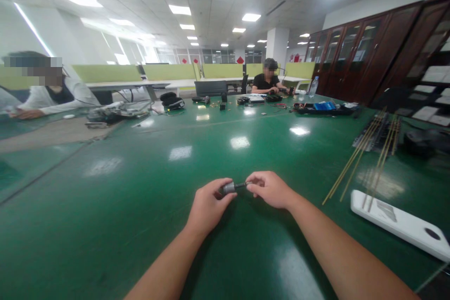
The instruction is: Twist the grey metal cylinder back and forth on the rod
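Observation:
Above the green tabletop [147, 225], a small grey metal cylinder [229, 188] with a thin dark shaft [240, 185] lies level between my hands. My left hand [211, 204] is closed on the thick grey end, thumb below and fingers on top. On the other side, my right hand [269, 189] pinches the tip of the shaft between thumb and forefinger. Those fingertips cover the shaft's far end. The part is too small to tell its exact kind.
A white oblong device [404, 222] lies at the right, beside long thin rods [355, 154]. Across the table are a plastic bottle [313, 87], a black tray [325, 108], a black case [171, 101] and assorted parts. One person sits at the far side, another at the left.

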`<action>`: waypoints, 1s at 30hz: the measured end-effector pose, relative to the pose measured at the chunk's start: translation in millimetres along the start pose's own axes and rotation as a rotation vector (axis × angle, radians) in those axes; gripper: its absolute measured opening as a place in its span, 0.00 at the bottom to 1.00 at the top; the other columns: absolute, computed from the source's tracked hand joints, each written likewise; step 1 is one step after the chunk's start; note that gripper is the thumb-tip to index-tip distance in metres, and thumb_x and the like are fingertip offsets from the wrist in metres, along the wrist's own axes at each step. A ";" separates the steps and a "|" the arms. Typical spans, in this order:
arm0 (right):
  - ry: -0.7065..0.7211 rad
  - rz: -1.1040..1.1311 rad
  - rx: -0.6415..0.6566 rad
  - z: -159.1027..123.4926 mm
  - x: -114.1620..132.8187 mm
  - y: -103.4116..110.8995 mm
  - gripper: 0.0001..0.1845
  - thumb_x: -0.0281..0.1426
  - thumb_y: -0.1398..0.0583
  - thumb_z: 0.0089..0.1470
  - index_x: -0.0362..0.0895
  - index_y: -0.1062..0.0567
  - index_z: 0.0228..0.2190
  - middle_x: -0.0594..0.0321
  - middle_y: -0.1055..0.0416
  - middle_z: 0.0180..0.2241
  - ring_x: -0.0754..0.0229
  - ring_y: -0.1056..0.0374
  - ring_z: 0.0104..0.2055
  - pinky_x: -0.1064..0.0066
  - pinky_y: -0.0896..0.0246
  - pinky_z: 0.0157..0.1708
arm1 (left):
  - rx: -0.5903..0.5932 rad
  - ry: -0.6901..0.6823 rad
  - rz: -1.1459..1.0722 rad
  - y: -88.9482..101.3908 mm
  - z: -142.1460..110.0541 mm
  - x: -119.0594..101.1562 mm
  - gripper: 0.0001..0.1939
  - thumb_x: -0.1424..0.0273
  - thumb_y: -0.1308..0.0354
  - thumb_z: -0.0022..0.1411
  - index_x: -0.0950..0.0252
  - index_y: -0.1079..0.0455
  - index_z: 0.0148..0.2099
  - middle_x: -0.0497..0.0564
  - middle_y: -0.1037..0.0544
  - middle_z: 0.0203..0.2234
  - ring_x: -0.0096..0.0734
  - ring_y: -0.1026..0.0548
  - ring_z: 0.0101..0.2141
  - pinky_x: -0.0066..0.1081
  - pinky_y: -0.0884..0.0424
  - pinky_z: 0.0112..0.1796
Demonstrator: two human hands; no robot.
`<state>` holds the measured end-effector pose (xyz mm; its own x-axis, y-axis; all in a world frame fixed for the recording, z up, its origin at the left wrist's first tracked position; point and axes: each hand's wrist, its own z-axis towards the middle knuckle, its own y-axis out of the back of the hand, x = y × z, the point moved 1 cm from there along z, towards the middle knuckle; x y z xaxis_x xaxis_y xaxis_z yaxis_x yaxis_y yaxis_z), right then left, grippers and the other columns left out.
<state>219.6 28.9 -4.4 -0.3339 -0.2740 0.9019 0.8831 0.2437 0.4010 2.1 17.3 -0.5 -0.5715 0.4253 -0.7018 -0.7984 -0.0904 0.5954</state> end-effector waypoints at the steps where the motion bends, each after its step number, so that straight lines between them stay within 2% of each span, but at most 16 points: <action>1: -0.001 0.000 0.000 0.2 -0.7 0.2 0.08 0.30 0.40 0.54 0.41 0.24 0.37 0.63 0.26 0.26 0.62 0.29 0.26 0.73 0.37 0.29 | 0.000 0.001 -0.001 0.1 -0.1 -0.6 0.15 0.68 0.33 0.55 0.55 0.24 0.47 0.44 0.21 0.41 0.30 0.26 0.30 0.30 0.28 0.36; 30: -0.028 -0.038 -0.017 0.9 -0.4 7.0 0.07 0.29 0.40 0.52 0.41 0.23 0.35 0.63 0.26 0.26 0.62 0.30 0.25 0.71 0.36 0.30 | -0.021 -0.003 0.023 2.7 0.7 -3.6 0.15 0.69 0.34 0.55 0.55 0.24 0.46 0.45 0.21 0.40 0.32 0.26 0.31 0.31 0.28 0.36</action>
<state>225.6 31.5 -1.8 -0.3765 -0.2569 0.8901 0.8747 0.2178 0.4329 2.1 16.2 3.9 -0.5891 0.4257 -0.6868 -0.7889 -0.1193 0.6028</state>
